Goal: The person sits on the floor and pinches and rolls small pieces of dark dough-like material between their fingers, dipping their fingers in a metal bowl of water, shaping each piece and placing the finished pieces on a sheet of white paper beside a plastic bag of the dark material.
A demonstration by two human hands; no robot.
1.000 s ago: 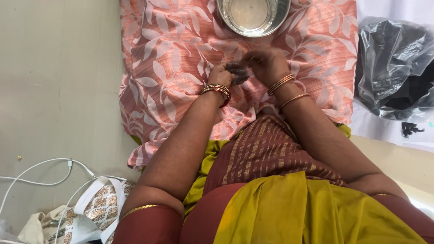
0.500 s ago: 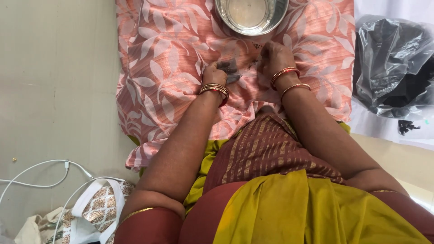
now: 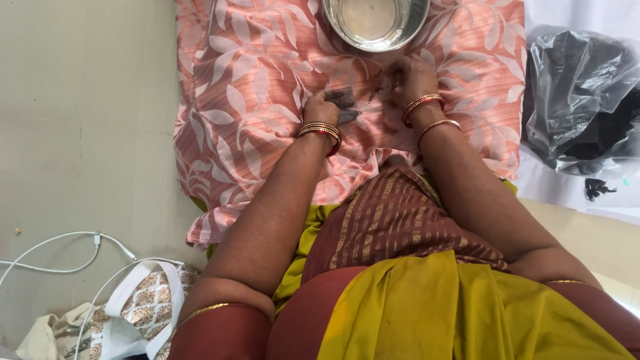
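My left hand (image 3: 323, 109) rests on a pink leaf-patterned cloth (image 3: 253, 87) and pinches a small dark wad of hair-like material (image 3: 345, 103). A hand's width to the right, my right hand (image 3: 408, 79) presses down on the cloth, fingers curled over thin dark strands (image 3: 377, 90); what it grips is too small to tell. Both wrists carry red and gold bangles. A round steel bowl (image 3: 375, 21) with clear liquid stands just beyond both hands at the top edge.
A crumpled clear plastic bag of dark material (image 3: 580, 100) lies on white sheeting at the right. White cables (image 3: 60, 250) and a patterned cloth bag (image 3: 143, 307) lie on the beige floor at lower left. My lap in striped maroon and mustard fabric fills the foreground.
My hands have drawn apart: the left stays on the dark wad, the right has shifted right and toward the bowl. The view has tilted slightly, so the bowl sits closer to the top edge.
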